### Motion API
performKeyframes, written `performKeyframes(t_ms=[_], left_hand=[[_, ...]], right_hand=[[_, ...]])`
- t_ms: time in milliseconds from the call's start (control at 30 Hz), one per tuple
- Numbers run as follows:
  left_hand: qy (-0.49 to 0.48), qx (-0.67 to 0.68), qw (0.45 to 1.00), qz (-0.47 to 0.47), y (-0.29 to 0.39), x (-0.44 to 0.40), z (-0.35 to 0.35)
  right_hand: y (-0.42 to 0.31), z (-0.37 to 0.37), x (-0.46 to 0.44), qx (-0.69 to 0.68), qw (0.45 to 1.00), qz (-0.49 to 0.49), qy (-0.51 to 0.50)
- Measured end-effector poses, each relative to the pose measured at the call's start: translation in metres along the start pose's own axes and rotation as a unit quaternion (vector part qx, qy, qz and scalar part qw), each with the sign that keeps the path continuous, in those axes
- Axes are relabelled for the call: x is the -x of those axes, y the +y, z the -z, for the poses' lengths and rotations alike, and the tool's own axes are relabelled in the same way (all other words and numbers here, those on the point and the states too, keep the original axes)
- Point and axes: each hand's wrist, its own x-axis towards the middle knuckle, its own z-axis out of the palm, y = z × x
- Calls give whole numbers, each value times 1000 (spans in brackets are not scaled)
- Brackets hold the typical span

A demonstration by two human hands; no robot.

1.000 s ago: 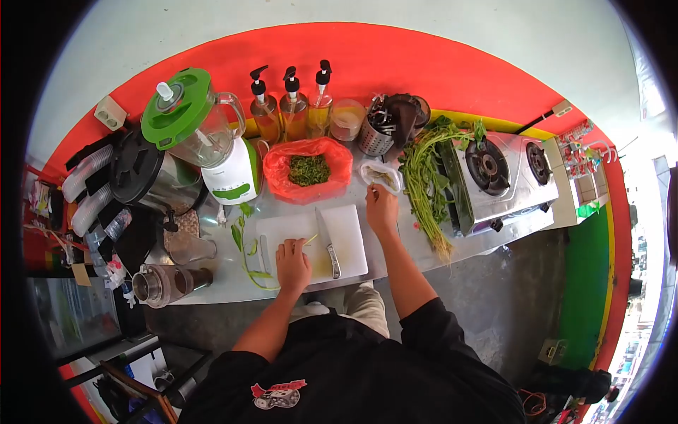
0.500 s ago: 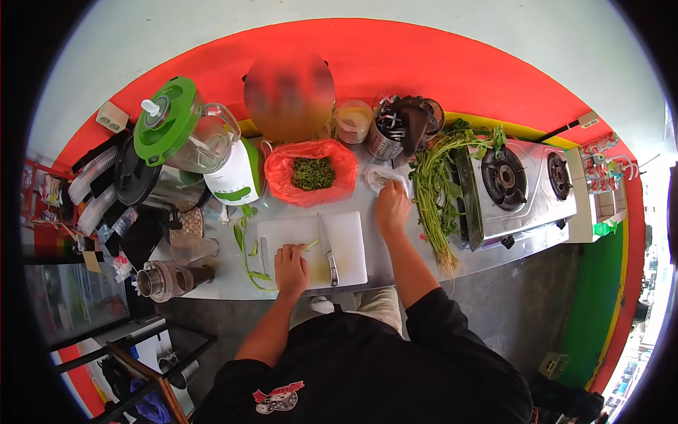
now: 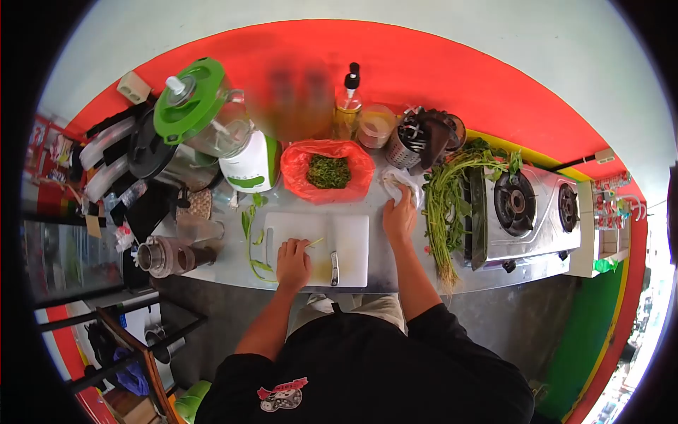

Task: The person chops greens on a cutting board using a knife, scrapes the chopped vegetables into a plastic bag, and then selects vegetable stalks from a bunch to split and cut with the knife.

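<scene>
My left hand (image 3: 293, 263) rests on the white cutting board (image 3: 300, 225), its fingers curled over a thin green stem (image 3: 315, 242) whose tip sticks out to the right. Beside it on the board lies a knife (image 3: 335, 267), its handle towards me. Farther right, my right hand (image 3: 400, 218) is closed on a crumpled white cloth (image 3: 410, 181) on the counter. A leafy green stalk (image 3: 248, 233) lies along the board's left side. Behind the board, a red plastic bag (image 3: 295, 180) stands open with chopped greens (image 3: 328, 172) inside.
A bunch of leafy greens with roots (image 3: 443, 219) lies against the gas stove (image 3: 487, 240) at right. At the back stand a pump bottle (image 3: 347, 113), a utensil holder (image 3: 404, 147) and a green-lidded blender (image 3: 251, 166). A clear plastic jug (image 3: 166, 256) lies at the left edge.
The view has shifted slightly, and the pump bottle now shows at the back. My right hand has gathered up the white cloth. My left hand stays on the board.
</scene>
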Motion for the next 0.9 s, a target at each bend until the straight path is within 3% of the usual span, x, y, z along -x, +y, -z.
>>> performKeyframes(t_ms=[200,267,333,367,433,467,533,567,633,667,700,767,867,900], left_hand=[[-3,14,1000,-21,-5,2,-2],[13,17,1000,-19,-10,9,1],[67,105,992,-1,-6,0,-3],[69,105,992,-1,-4,-4,-1],[118,192,974,-8,6,-13,15],[121,193,974,-10,13,-17,26],[92,369,925,11,33,-25,63],[86,373,923,-24,40,-26,83],[66,377,922,-52,44,-21,111],[42,382,920,-76,46,-18,125],[-3,459,888,-26,50,-10,143],[10,459,887,-54,50,2,169],[31,431,896,-103,30,15,182],[34,388,912,-128,21,18,184]], right_hand=[[-21,2,50,-58,998,7,-4],[-37,4,80,-90,992,16,-83],[-45,0,99,-90,990,25,-107],[-47,-6,109,-123,975,3,-183],[-59,-11,126,-202,921,-58,-327],[-67,-11,132,-202,922,-55,-325],[-99,3,142,-361,747,-245,-502],[-111,5,146,-361,748,-241,-502],[-132,9,154,-437,669,-266,-539],[-142,12,158,-440,669,-262,-538],[-154,17,161,-506,651,-245,-510],[-169,20,154,-590,600,-224,-492],[-180,13,140,-630,570,-221,-479],[-192,14,141,-636,600,-241,-421]])
